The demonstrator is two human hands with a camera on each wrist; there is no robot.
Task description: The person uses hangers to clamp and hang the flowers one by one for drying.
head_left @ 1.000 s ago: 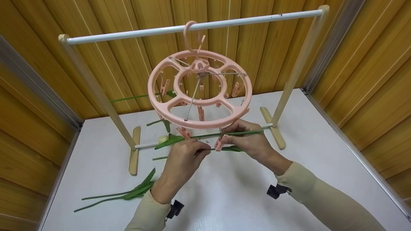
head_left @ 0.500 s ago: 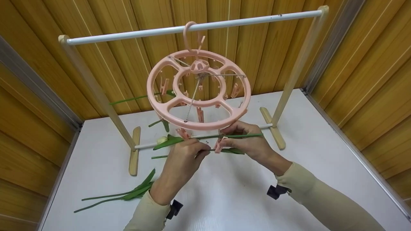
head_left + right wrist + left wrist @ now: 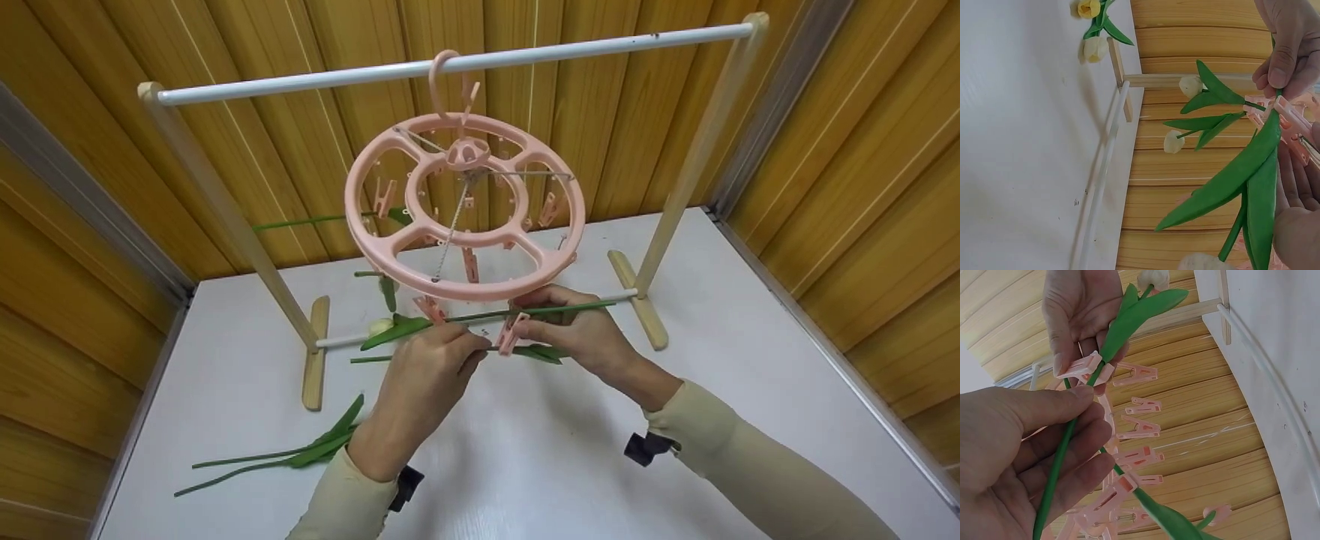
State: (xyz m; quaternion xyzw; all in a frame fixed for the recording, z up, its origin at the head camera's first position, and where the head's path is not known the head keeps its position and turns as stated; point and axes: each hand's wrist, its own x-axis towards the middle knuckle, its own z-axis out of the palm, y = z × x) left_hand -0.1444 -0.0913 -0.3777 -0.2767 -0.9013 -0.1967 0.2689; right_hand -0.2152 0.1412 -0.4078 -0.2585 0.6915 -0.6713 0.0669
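Note:
My left hand (image 3: 431, 367) pinches the green stem of an artificial tulip (image 3: 1140, 318) between thumb and fingers. The tulip's leaves point right in the head view, and its pale bloom (image 3: 1204, 262) shows at the bottom of the right wrist view. With thumb and fingers, my right hand (image 3: 592, 330) grips a pink clothespin (image 3: 513, 334) under the rim of a round pink clip hanger (image 3: 465, 289). This clothespin's jaws are at the stem, just below the leaves. Just behind my hands, another white tulip (image 3: 401, 328) hangs sideways in a neighbouring clothespin (image 3: 430, 309).
The hanger hooks over the white bar (image 3: 315, 80) of a wooden-legged stand on a white table (image 3: 570, 480). More tulips hang from its back left clips, including a leafy one (image 3: 388, 292). Two loose tulips (image 3: 315, 450) lie at the left. Wood-look panels (image 3: 637, 112) surround the table.
Both hands stay nearly in place on the stem and clothespin. The hanger sways slightly, and the tulips hanging from it swing a little. The held tulip's leaves shift slightly left.

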